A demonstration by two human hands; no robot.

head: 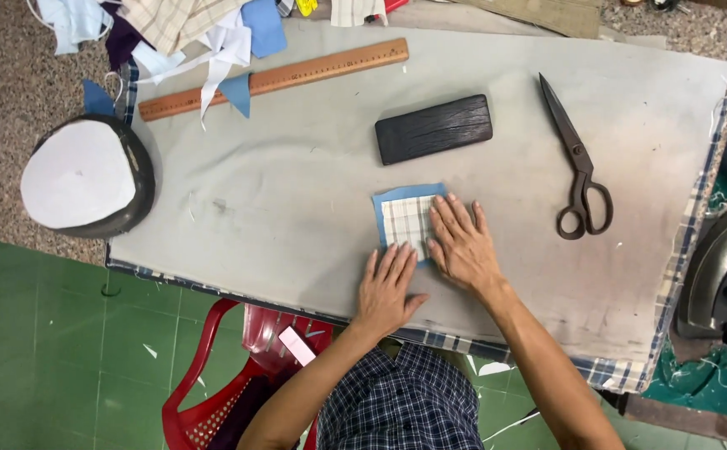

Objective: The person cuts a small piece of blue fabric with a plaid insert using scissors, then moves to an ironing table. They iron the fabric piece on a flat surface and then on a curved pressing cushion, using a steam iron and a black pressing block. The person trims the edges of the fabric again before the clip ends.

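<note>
both our hands lie flat and open, gripping nothing: our right hand (pixel 462 246) presses on the checked fabric square (pixel 405 223), which lies on a blue piece (pixel 390 197) on the grey padded table (pixel 297 175); our left hand (pixel 387 290) rests at its lower edge. a dark wooden block (pixel 433 128) sits just above, scissors (pixel 578 167) to the right.

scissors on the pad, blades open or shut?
Shut. The scissors lie flat on the grey pad, both blades together in one point, handle loops side by side, apart from both hands.
</note>
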